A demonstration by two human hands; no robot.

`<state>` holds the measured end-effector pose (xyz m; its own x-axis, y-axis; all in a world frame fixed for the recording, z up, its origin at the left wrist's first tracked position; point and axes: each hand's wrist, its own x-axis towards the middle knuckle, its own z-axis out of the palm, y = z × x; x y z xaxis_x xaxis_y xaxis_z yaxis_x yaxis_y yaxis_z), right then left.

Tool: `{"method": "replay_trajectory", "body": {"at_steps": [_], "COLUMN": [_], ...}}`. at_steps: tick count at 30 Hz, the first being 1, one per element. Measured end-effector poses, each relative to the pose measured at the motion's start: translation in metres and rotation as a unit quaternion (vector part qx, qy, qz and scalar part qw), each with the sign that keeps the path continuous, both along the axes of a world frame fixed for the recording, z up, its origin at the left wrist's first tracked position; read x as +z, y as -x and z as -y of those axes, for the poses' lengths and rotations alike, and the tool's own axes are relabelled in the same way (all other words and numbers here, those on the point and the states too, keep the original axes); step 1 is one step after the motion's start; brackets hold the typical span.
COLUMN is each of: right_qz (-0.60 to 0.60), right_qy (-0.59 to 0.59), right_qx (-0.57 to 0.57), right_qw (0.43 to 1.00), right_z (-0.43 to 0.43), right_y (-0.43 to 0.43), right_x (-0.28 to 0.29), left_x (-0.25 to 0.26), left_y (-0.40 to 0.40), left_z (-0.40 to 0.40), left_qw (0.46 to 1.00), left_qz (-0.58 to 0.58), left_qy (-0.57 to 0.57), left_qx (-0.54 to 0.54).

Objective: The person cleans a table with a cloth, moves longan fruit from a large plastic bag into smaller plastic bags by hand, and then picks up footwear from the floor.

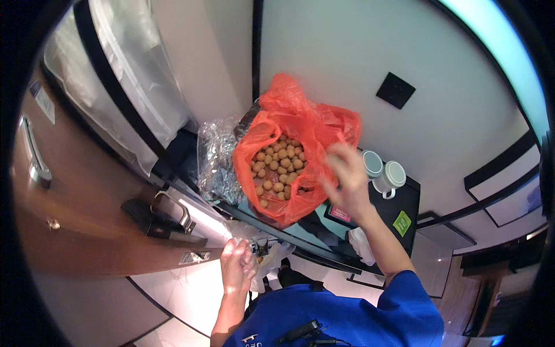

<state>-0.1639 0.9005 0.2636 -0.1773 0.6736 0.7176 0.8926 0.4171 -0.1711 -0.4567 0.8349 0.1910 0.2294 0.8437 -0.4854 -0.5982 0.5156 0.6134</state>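
Note:
An orange-red plastic bag [299, 112] stands with its mouth spread on the dark glossy counter, and many round brown fruits, likely longans [282, 160], lie inside. At the bag's right side is my right hand [347, 175], blurred, its fingers apart and nothing visible between them. Whether the fingertips touch the bag's edge I cannot tell. Lower down, off the counter's front edge, my left hand [237, 264] is closed around the gathered top of a whitish translucent plastic bag [275, 258]. That bag hangs beside the hand with mixed small contents, partly hidden.
Two lidded white mugs [394, 174] and a green packet [402, 223] occupy a black tray [409, 199] on the right. Crumpled clear plastic [217, 156] lies left of the red bag. A brown wooden door [86, 208] with metal handles is at the left. A white cloth or tissue [360, 246] lies near the front edge.

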Motion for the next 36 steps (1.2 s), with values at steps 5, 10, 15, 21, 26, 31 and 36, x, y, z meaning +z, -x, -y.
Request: {"method": "replay_trajectory", "body": {"at_steps": [5, 10, 15, 21, 26, 31, 36], "right_qz": [0.029, 0.064, 0.046, 0.086, 0.02, -0.191, -0.418], "right_qy": [0.075, 0.074, 0.101, 0.08, 0.204, 0.273, 0.253], "right_qx": [-0.101, 0.054, 0.063, 0.011, -0.091, 0.01, 0.02], "right_qw": [0.992, 0.994, 0.992, 0.993, 0.974, 0.943, 0.872], "right_z": [-0.042, -0.019, -0.009, -0.013, -0.092, -0.177, -0.168], "right_y": [-0.033, 0.039, 0.032, 0.003, -0.037, -0.092, -0.114], "right_x": [-0.042, -0.047, -0.056, -0.028, 0.002, -0.074, -0.051], "left_x": [-0.001, 0.004, 0.006, 0.007, 0.001, 0.01, 0.003], "left_y": [-0.008, -0.007, -0.013, -0.014, -0.015, -0.015, 0.005], "left_z": [-0.002, -0.006, -0.009, -0.01, -0.009, -0.003, 0.008], "left_qw": [1.0, 1.0, 1.0, 1.0, 1.0, 1.0, 0.999], "left_qz": [0.015, -0.024, -0.013, 0.0, 0.004, -0.003, 0.005], "left_qy": [0.005, 0.003, 0.001, 0.004, -0.01, -0.013, -0.019], "left_qx": [-0.017, 0.007, 0.005, -0.001, -0.009, -0.01, 0.035]}}
